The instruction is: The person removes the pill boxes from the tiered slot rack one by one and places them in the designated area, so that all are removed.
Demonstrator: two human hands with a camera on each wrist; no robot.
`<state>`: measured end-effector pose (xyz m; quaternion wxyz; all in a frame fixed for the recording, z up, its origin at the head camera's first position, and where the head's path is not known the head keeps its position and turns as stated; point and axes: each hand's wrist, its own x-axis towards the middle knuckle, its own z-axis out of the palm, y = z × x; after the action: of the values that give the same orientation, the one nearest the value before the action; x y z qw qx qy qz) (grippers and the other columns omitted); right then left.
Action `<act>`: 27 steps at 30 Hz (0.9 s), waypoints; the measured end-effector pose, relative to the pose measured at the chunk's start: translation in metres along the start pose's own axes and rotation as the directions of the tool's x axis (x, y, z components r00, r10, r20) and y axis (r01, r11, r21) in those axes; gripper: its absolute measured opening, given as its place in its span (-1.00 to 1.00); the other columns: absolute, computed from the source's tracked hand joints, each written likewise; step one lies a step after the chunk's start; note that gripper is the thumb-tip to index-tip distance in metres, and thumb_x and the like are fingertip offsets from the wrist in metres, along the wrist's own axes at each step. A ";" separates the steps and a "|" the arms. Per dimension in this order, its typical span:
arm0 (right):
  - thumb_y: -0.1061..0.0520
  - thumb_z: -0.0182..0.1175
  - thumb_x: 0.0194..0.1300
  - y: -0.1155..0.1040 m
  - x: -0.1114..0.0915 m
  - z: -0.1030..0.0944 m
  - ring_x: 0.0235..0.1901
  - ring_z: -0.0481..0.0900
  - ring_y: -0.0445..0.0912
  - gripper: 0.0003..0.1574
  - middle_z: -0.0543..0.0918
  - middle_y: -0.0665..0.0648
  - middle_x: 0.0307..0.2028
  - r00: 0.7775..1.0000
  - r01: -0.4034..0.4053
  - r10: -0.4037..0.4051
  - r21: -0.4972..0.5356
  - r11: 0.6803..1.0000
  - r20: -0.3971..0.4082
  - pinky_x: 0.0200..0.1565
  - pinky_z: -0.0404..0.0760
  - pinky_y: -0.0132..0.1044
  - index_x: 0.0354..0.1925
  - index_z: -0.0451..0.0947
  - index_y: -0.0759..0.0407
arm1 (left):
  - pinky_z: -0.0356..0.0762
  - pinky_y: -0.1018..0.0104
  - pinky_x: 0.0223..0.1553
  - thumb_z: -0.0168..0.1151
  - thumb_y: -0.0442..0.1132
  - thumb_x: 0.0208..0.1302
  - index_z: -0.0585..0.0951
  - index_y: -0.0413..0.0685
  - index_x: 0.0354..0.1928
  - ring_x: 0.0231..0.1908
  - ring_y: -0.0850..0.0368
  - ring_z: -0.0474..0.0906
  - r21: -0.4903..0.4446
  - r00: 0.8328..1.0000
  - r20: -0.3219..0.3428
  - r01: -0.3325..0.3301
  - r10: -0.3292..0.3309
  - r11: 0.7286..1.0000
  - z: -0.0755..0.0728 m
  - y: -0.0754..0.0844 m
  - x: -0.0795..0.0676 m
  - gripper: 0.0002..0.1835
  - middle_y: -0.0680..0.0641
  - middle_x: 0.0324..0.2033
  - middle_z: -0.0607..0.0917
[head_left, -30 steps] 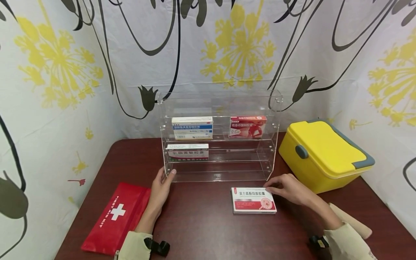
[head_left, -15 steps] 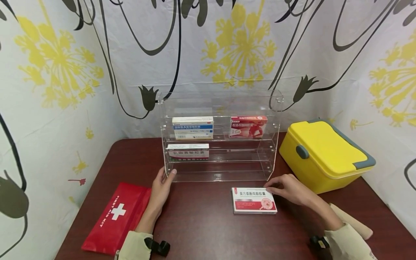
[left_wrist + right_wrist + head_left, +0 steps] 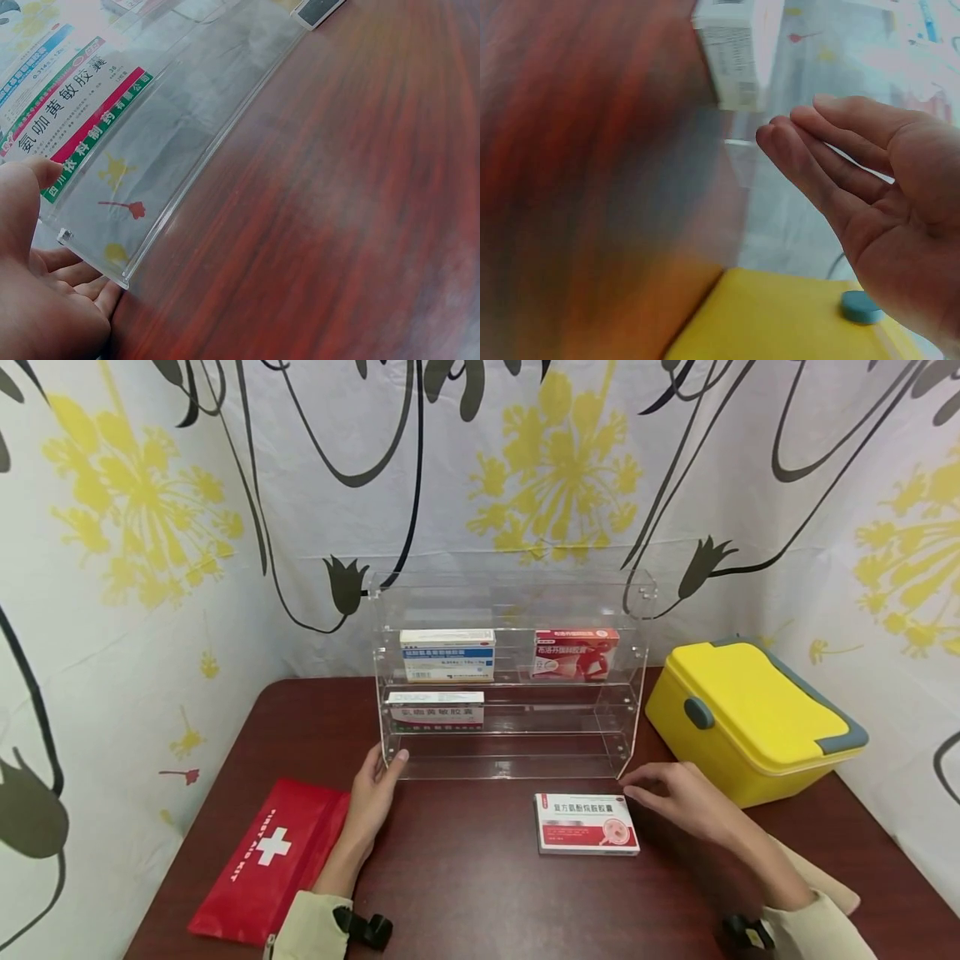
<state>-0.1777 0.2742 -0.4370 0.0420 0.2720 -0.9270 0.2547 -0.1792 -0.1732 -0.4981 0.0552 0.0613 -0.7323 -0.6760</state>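
My left hand (image 3: 372, 797) grips the lower left side panel of a clear acrylic display rack (image 3: 502, 768), thumb in front and the other fingers round the outside, as the left wrist view shows. A white and red medicine box (image 3: 587, 825) lies flat on the table before the rack's right half. Just off its upper right corner is my right hand (image 3: 678, 800), fingers loosely bent, with nothing between them. In the right wrist view a gap shows between the fingertips and the end of the medicine box (image 3: 739, 56).
The rack bears a blue-white box (image 3: 448, 660), a red box (image 3: 576, 658) and, one tier lower, a white-green box (image 3: 437, 713). At right stands a yellow lidded container (image 3: 750, 710); a red first aid pouch (image 3: 262, 860) lies left. Something beige (image 3: 832, 885) lies beside the right forearm.
My right hand has moved slightly right, away from the corner of the medicine box, which stays where it was. The left hand keeps its hold on the rack.
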 end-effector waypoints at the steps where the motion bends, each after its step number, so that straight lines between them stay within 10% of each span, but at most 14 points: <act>1: 0.16 0.40 0.21 -0.003 0.001 -0.003 -0.29 0.62 -0.32 -0.84 0.70 -0.21 -0.30 1.000 0.012 -0.012 -0.002 1.000 -0.018 -0.23 0.67 -0.21 -0.19 0.74 0.06 | 0.24 0.15 0.32 0.21 0.19 0.32 0.29 0.01 0.41 0.33 0.08 0.28 -0.001 1.000 -0.001 -0.002 0.002 1.000 0.000 0.000 0.000 -0.26 -0.11 0.33 0.39; 14: 0.09 0.39 0.24 -0.075 0.060 -0.035 -0.29 0.63 -0.28 -0.62 0.71 -0.05 -0.14 0.984 0.147 -0.147 -0.013 0.989 -0.097 -0.27 0.67 -0.23 0.03 0.65 0.08 | 0.23 0.11 0.33 0.21 0.17 0.33 0.28 -0.02 0.42 0.34 0.05 0.27 -0.002 1.000 0.005 -0.016 0.016 1.000 -0.001 -0.001 0.000 -0.26 -0.13 0.34 0.38; 27: 0.12 0.39 0.23 -0.129 0.143 -0.009 -0.03 0.63 -0.02 -0.61 0.70 0.12 -0.06 0.955 0.267 -0.270 -0.048 0.963 -0.118 0.03 0.58 -0.09 0.02 0.65 0.20 | 0.25 0.13 0.32 0.21 0.18 0.33 0.29 -0.02 0.41 0.33 0.04 0.30 -0.006 1.000 -0.012 -0.022 0.022 1.000 0.001 -0.002 0.001 -0.26 -0.14 0.32 0.41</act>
<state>-0.2314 0.1169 -0.3401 0.1376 0.3784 -0.8810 0.2484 -0.1804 -0.1730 -0.5003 0.0670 0.0572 -0.7306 -0.6771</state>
